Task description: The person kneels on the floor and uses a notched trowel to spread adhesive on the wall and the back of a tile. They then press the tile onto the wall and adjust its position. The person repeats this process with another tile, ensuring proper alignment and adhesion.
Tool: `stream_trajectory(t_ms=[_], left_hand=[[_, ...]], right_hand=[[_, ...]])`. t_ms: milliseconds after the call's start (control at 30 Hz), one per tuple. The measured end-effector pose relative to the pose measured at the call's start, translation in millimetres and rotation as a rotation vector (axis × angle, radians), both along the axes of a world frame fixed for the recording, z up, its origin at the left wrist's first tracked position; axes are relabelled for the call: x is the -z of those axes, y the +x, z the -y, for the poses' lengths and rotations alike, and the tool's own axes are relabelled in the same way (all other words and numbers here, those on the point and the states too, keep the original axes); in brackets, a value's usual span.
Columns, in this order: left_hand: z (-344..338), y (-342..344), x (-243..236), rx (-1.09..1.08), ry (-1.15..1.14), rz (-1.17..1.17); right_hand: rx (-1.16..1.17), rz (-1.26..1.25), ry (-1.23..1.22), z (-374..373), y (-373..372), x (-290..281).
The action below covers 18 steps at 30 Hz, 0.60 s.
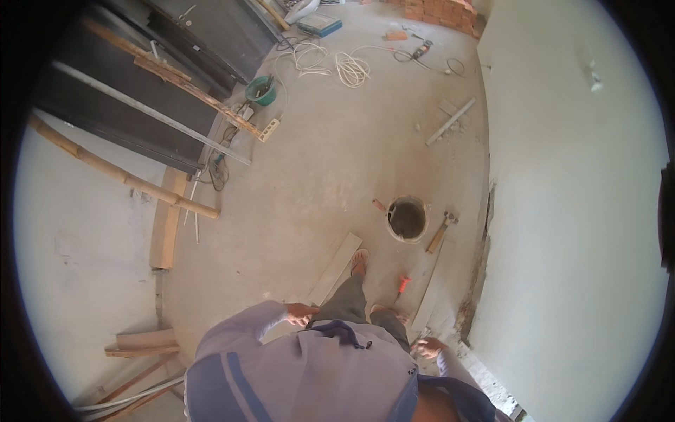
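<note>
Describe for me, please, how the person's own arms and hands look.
The left hand and right hand are bare, without gloves. Long, pale lavender-grey sleeves cover the forearms, matching the shirt, whose left side carries blue bands. The hands are too small in view to tell about rings.

Building site indoors; bricks [439,13], bucket [408,240], hammer [439,234] and pale board [337,267] show it.

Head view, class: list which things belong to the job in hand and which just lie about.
Likely the job's, close by:
two long, flat, pale strips
red-handled tool
pale-rimmed round bucket
wooden-handled hammer

Apparently lying about, farther off:
coiled white cable
round green bucket
stacked orange-red bricks
tan bamboo pole
</note>
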<state>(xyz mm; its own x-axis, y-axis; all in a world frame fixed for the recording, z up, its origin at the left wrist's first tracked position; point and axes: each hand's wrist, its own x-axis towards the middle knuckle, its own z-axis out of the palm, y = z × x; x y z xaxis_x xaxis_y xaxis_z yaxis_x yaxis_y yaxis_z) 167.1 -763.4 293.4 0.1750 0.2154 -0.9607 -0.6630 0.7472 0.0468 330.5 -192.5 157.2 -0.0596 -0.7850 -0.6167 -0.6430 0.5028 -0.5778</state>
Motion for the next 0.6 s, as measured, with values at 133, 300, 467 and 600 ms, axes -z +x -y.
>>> stream_trajectory(t_ms=[133,300,467,600], left_hand=[[69.9,20.6,37.1,-0.029,0.073,-0.34],[72.2,71.1,22.9,-0.401,0.047,-0.368],[13.1,124.5,-13.4,-0.712,0.197,-0.139],[-4.9,154.3,-14.2,-0.768,0.315,-0.062]], right_hand=[[0.932,-0.346,0.337,-1.8,-128.4,-38.8],[1.821,0.4,0.052,16.8,-255.9,-136.0],[1.115,0.2,0.619,5.9,-321.7,-196.3],[1.149,0.02,0.572,-18.3,-361.2,-219.4]])
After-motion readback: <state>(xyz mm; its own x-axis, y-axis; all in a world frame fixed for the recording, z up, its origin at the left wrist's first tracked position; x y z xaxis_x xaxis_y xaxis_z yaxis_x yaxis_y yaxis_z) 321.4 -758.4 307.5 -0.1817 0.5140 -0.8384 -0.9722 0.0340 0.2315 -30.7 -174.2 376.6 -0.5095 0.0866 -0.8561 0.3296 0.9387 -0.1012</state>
